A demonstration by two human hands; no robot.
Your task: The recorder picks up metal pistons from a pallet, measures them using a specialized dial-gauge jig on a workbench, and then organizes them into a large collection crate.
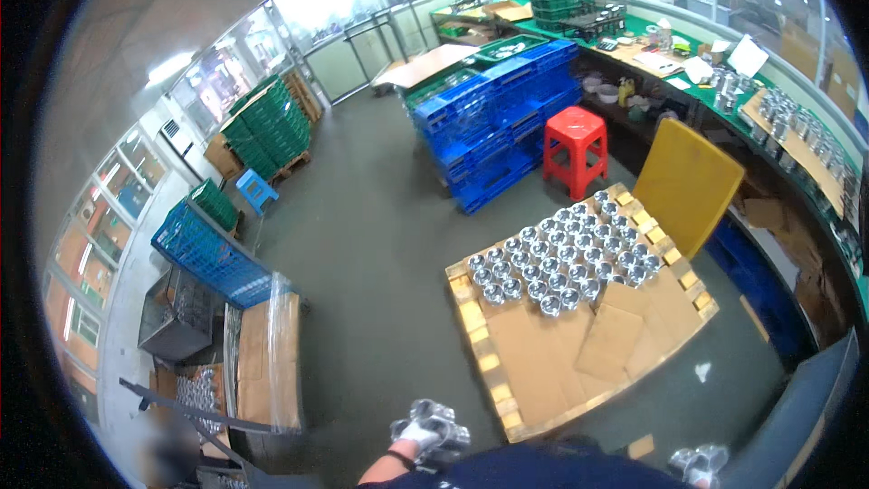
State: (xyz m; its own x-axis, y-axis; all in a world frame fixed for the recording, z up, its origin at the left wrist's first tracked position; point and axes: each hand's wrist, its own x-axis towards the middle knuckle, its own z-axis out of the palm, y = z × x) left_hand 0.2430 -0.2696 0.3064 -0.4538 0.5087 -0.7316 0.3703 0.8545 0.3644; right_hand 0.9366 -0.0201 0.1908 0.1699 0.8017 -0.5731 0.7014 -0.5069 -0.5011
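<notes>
At the lower edge, my left hand [417, 436] wears a white glove and is closed around several shiny metal cups [445, 427]. Far to the right, my right hand [700, 476] also grips silvery metal cups [711, 456]; its fingers are partly cut off by the picture's edge. Between and beyond my hands lies a wooden pallet [490, 362] covered with cardboard [534, 353]. Rows of similar metal cups [568, 254] stand on its far half. A loose cardboard piece [612, 330] rests at the near side of those rows.
A yellow board [690, 186] leans at the pallet's right, beside a workbench [625, 52] with more metal parts [797, 118]. Behind the pallet are a red stool [576, 149] and blue crates [493, 118]. Green crates [265, 129] and a wrapped cardboard box [270, 358] stand left.
</notes>
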